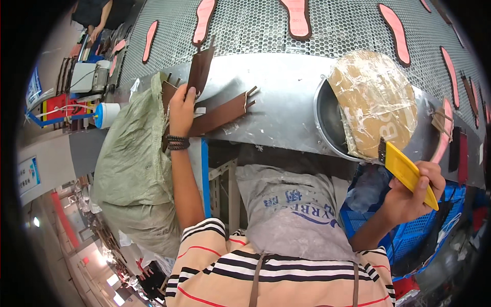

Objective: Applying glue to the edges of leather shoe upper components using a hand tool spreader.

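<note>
My left hand (181,111) is closed on a brown strap piece (200,69) with thin tabs at its ends, held up at the mouth of a green woven sack (135,158). A second brown strap piece (220,113) lies on the metal ledge just right of that hand. In my right hand (415,192) is a brush with a flat yellow handle (409,171), its dark bristles toward a metal bowl (323,120). A round piece of cardboard (376,100), smeared and wrapped in clear film, partly covers the bowl.
Beyond the metal ledge (279,77), a mesh conveyor (245,25) carries several pink insoles (298,18) with dark edges. A blue plastic crate (427,225) stands at right, below the ledge. A grey apron (291,210) covers my lap. Another person's arm (102,20) shows at far left.
</note>
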The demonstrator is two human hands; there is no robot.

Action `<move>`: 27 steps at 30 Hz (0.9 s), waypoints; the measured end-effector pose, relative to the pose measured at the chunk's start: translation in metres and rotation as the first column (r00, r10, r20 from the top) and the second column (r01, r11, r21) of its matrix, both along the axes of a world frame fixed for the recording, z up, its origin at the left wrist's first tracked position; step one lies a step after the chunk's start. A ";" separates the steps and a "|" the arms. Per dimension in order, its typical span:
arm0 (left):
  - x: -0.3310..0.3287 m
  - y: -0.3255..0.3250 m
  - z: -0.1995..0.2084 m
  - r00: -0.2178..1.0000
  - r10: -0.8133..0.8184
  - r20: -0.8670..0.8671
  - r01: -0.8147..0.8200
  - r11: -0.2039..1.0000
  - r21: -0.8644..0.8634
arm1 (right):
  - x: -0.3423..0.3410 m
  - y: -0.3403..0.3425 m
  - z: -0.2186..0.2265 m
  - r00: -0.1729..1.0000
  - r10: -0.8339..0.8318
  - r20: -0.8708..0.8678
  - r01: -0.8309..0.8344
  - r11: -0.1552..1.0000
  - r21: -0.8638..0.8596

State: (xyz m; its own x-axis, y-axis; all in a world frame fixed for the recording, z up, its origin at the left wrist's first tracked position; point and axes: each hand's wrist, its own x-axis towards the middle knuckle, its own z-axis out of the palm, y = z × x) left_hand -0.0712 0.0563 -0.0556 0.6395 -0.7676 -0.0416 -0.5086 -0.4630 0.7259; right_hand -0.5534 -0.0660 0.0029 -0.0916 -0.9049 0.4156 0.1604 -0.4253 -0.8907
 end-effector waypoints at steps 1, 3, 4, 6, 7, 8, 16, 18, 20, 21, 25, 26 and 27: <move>0.001 -0.005 -0.001 1.000 -0.008 -0.010 0.008 1.000 -0.009 | 0.003 0.001 -0.001 1.000 0.003 0.002 -0.003 1.000 0.001; 0.000 -0.012 0.000 0.999 -0.023 -0.029 0.022 0.999 -0.026 | 0.009 0.004 -0.001 0.999 0.032 -0.005 -0.031 0.999 0.043; -0.013 -0.024 0.011 0.985 0.015 0.173 -0.005 0.998 -0.056 | 0.013 0.003 -0.003 0.999 0.044 0.003 -0.044 0.997 0.059; -0.003 -0.019 0.023 0.805 0.081 0.587 0.033 0.983 -0.181 | 0.023 0.004 -0.008 0.993 0.101 -0.056 -0.096 0.992 0.080; -0.023 -0.020 0.038 0.855 0.200 0.479 -0.012 0.930 -0.366 | 0.026 0.003 -0.012 0.980 0.134 -0.147 -0.122 0.989 0.087; -0.032 -0.009 0.056 0.992 -0.108 -0.069 0.052 0.831 -0.553 | 0.029 0.003 -0.010 0.959 0.203 -0.198 -0.168 0.969 0.179; -0.246 0.024 0.028 -0.105 -0.496 -0.862 -0.343 0.832 -0.437 | 0.054 -0.019 -0.021 0.762 0.228 -0.606 -0.266 0.963 0.028; -0.255 0.040 0.015 -0.149 -0.344 -0.927 -0.166 0.933 -0.319 | 0.058 -0.015 -0.027 0.753 0.221 -0.619 -0.248 0.968 0.043; -0.248 0.058 0.012 -0.181 -0.186 -0.966 0.091 0.974 -0.205 | 0.057 -0.018 -0.027 0.716 0.187 -0.672 -0.266 0.964 -0.015; -0.244 0.064 0.016 -0.074 -0.157 -0.985 0.169 0.971 -0.168 | 0.057 -0.018 -0.029 0.697 0.170 -0.697 -0.274 0.961 -0.039; -0.211 0.076 0.025 0.123 -0.224 -0.967 0.364 0.917 -0.166 | 0.056 -0.018 -0.034 0.656 0.231 -0.719 -0.350 0.937 -0.018; -0.207 0.074 0.027 0.157 -0.279 -0.947 0.398 0.896 -0.197 | 0.055 -0.018 -0.035 0.661 0.215 -0.719 -0.328 0.944 -0.019; -0.207 0.075 0.032 0.203 -0.330 -0.922 0.413 0.882 -0.225 | 0.058 -0.018 -0.033 0.680 0.202 -0.705 -0.308 0.951 -0.024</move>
